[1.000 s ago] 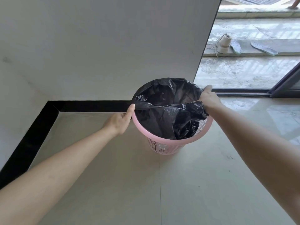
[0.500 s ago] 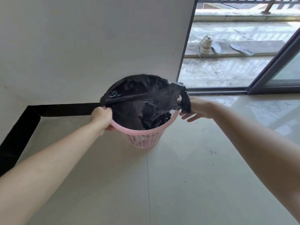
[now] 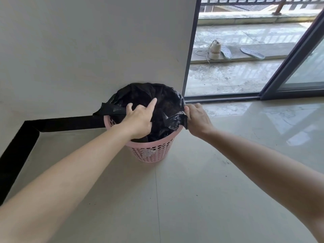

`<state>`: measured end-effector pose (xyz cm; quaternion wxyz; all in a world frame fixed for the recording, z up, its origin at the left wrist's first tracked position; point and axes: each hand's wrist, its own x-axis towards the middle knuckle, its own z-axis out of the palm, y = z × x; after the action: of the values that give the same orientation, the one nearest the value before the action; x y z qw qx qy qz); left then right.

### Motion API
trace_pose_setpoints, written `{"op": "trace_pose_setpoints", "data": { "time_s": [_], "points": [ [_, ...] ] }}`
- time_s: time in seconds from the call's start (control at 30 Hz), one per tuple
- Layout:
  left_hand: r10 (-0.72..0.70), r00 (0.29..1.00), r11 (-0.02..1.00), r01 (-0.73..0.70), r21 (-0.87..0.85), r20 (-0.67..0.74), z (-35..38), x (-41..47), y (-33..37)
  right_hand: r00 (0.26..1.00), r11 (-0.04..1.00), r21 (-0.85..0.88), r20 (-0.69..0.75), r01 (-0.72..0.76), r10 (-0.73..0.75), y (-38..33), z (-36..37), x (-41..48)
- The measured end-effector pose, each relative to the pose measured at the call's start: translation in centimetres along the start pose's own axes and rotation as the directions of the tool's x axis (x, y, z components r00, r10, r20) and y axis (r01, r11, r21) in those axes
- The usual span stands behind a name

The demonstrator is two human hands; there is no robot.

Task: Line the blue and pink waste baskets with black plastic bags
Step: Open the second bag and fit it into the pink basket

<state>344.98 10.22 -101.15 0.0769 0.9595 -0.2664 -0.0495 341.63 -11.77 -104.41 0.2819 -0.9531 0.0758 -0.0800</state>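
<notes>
A pink perforated waste basket (image 3: 154,152) stands on the tiled floor against the white wall. A black plastic bag (image 3: 154,92) sits inside it, its mouth folded over the far and left rim. My left hand (image 3: 140,118) reaches over the basket's mouth and grips the bag's left edge, with the index finger pointing up. My right hand (image 3: 197,118) is closed on a bunched piece of the bag at the right rim. No blue basket is in view.
A black skirting strip (image 3: 57,122) runs along the wall's foot to the left. To the right, an open sliding door (image 3: 294,64) leads to a balcony with a white shoe (image 3: 214,50) and two insoles (image 3: 252,53).
My left hand has moved from the basket's left rim to over its mouth, gripping the bag edge. My right hand has closed on the bag at the right rim. The view came closer.
</notes>
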Motion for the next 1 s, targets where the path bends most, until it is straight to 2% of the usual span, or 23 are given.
{"op": "trace_pose_setpoints", "data": {
  "time_s": [0.03, 0.1, 0.17, 0.23, 0.3, 0.37, 0.4, 0.47, 0.53, 0.6, 0.63, 0.67, 0.7, 0.73, 0.77, 0.8, 0.87, 0.9, 0.93, 0.97, 1.0],
  "points": [
    [0.009, 0.998, 0.997, -0.005, 0.071, -0.060, -0.1, -0.2, 0.1, 1.000, 1.000, -0.019, -0.023, 0.004, -0.005, 0.0, -0.2, -0.2],
    [0.133, 0.944, 0.976, -0.071, 0.208, -0.303, -0.1, -1.0, 0.2, 0.996, 1.000, -0.012, -0.090, -0.004, 0.003, -0.1, -0.5, -0.4],
    [0.244, 0.829, 0.964, -0.152, 0.218, -0.504, 0.3, -2.6, 0.0, 0.992, 0.998, 0.053, -0.117, -0.047, 0.053, 0.0, -0.8, -0.4],
    [0.347, 0.726, 0.938, -0.263, 0.226, -0.594, 1.2, -4.6, -0.6, 0.995, 0.998, 0.011, -0.078, -0.060, 0.060, 0.4, -0.7, -0.3],
    [0.492, 0.674, 0.870, -0.374, 0.321, -0.551, 2.3, -6.6, -1.3, 1.000, 0.989, -0.144, 0.006, -0.022, 0.023, 0.9, -0.5, -0.5],
    [0.646, 0.662, 0.752, -0.465, 0.468, -0.380, 2.9, -7.9, -2.1, 0.992, 0.945, -0.323, 0.130, 0.044, -0.002, 1.1, -0.3, -1.0],
    [0.686, 0.662, 0.702, -0.492, 0.515, -0.303, 2.9, -8.2, -2.3, 0.983, 0.920, -0.386, 0.182, 0.066, 0.005, 1.1, -0.2, -1.2],
    [0.691, 0.664, 0.687, -0.478, 0.548, -0.286, 2.5, -8.2, -2.6, 0.979, 0.904, -0.426, 0.196, 0.034, 0.055, 0.8, -0.2, -1.3],
    [0.677, 0.656, 0.700, -0.433, 0.569, -0.333, 2.1, -7.9, -2.3, 0.983, 0.943, -0.305, 0.086, -0.131, 0.164, 0.0, -0.5, -1.1],
    [0.657, 0.651, 0.722, -0.396, 0.567, -0.381, 2.2, -7.8, -1.6, 0.953, 0.957, 0.017, -0.085, -0.289, 0.290, -0.9, -1.1, -0.9],
    [0.642, 0.647, 0.740, -0.384, 0.552, -0.411, 2.4, -7.7, -1.2, 0.936, 0.943, 0.172, -0.164, -0.284, 0.312, -1.5, -1.5, -1.0],
    [0.623, 0.652, 0.763, -0.385, 0.520, -0.432, 2.4, -7.8, -0.6, 0.931, 0.944, 0.253, -0.241, -0.211, 0.273, -2.0, -1.8, -1.4],
    [0.602, 0.658, 0.787, -0.391, 0.478, -0.453, 2.5, -7.8, -0.2, 0.937, 0.966, 0.244, -0.310, -0.084, 0.159, -2.3, -2.1, -2.0],
    [0.581, 0.664, 0.806, -0.394, 0.441, -0.470, 2.6, -7.8, 0.2, 0.938, 0.982, 0.169, -0.346, 0.083, -0.020, -2.5, -2.2, -2.8],
    [0.563, 0.670, 0.821, -0.387, 0.419, -0.484, 2.7, -7.8, 0.5, 0.920, 0.963, 0.065, -0.317, 0.262, -0.229, -2.6, -2.4, -3.7],
    [0.548, 0.678, 0.832, -0.378, 0.407, -0.490, 2.7, -7.9, 0.7, 0.878, 0.905, -0.035, -0.226, 0.425, -0.421, -2.5, -2.4, -4.6],
    [0.536, 0.679, 0.840, -0.368, 0.399, -0.501, 3.1, -8.3, 0.7, 0.724, 0.707, -0.186, 0.036, 0.683, -0.689, -1.6, -2.1, -5.9],
    [0.529, 0.679, 0.845, -0.366, 0.389, -0.509, 3.3, -8.6, 0.6, 0.630, 0.592, -0.236, 0.145, 0.771, -0.763, -0.9, -1.8, -6.2],
    [0.520, 0.682, 0.852, -0.367, 0.374, -0.515, 3.5, -8.9, 0.4, 0.568, 0.512, -0.268, 0.208, 0.816, -0.796, -0.3, -1.5, -6.3],
    [0.515, 0.685, 0.856, -0.373, 0.359, -0.516, 3.8, -9.4, 0.1, 0.554, 0.491, -0.282, 0.221, 0.824, -0.803, 0.0, -1.3, -6.4],
    [0.517, 0.692, 0.855, -0.391, 0.341, -0.504, 4.2, -9.8, -0.3, 0.573, 0.512, -0.285, 0.208, 0.811, -0.792, 0.1, -1.2, -6.4]
  ]
}}
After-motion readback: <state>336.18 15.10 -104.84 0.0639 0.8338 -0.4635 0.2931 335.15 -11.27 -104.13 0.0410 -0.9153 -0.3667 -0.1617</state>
